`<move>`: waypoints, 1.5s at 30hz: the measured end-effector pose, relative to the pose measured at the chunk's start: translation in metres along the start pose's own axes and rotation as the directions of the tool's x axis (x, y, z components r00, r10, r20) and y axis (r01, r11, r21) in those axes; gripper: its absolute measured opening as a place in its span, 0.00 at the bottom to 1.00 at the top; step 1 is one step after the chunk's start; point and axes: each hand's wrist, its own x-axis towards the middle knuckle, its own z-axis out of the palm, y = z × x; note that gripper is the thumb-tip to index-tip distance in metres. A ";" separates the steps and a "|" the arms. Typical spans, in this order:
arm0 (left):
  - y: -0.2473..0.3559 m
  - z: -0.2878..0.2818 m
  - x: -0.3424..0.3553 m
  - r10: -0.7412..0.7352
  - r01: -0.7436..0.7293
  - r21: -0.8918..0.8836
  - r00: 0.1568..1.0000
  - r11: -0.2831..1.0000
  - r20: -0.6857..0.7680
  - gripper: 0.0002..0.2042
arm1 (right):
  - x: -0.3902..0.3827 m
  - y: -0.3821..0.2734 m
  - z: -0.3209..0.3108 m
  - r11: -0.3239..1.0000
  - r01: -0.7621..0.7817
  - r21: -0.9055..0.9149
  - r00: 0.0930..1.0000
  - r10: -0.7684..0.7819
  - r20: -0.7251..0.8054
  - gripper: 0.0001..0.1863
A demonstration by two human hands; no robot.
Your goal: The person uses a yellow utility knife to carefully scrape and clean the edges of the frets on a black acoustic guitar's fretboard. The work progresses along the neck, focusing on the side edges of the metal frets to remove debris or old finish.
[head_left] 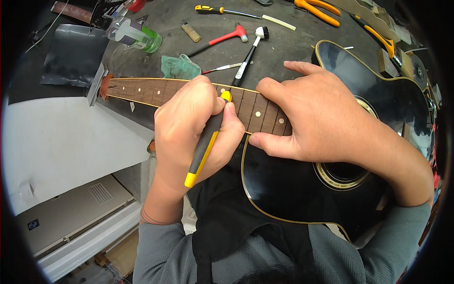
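A black acoustic guitar [293,189] with pale edge binding lies across in front of me, its body at the right and its neck reaching left. The brown fretboard [146,90] carries round pale dots. Pinched in my left hand [194,118] is a slim grey and yellow pen-shaped tool [204,149], its rear end pointing down toward me. Its working tip is hidden by my fingers, close above the fretboard. My right hand [326,111] lies over the fretboard's body end, fingers apart, with the thumb at the near edge and the index finger at the far edge.
Beyond the neck lie a black and white brush [245,61], a red-headed hammer [227,37], a green cloth [181,67], a screwdriver [222,11] and orange-handled pliers [317,10]. A clear bottle [135,35] with green liquid stands at the far left.
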 end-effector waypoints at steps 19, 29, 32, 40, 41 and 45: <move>0.025 -0.041 0.015 -0.296 0.336 -0.071 0.897 0.939 0.329 0.10 | 0.000 -0.002 0.000 1.000 0.001 -0.009 1.000 -0.001 -0.013 0.27; -0.009 -0.030 0.033 -0.258 0.415 -0.492 0.898 0.765 0.355 0.13 | 0.002 -0.004 -0.004 0.999 0.010 -0.037 1.000 -0.010 -0.002 0.28; -0.019 -0.022 0.032 -0.229 0.373 -0.509 0.918 0.776 0.323 0.14 | 0.002 -0.005 -0.004 0.999 -0.004 -0.032 1.000 0.004 0.018 0.27; -0.024 -0.005 0.048 -0.228 0.428 -0.473 0.877 0.770 0.422 0.15 | 0.003 -0.007 -0.004 0.999 -0.038 -0.028 0.997 0.039 0.059 0.27; -0.023 -0.006 0.050 -0.238 0.441 -0.443 0.865 0.781 0.441 0.15 | 0.003 -0.007 -0.004 0.999 -0.039 -0.027 0.997 0.040 0.059 0.27; -0.019 -0.011 0.055 -0.276 0.480 -0.375 0.832 0.793 0.481 0.15 | 0.003 -0.008 -0.004 0.999 -0.035 -0.026 0.998 0.036 0.051 0.28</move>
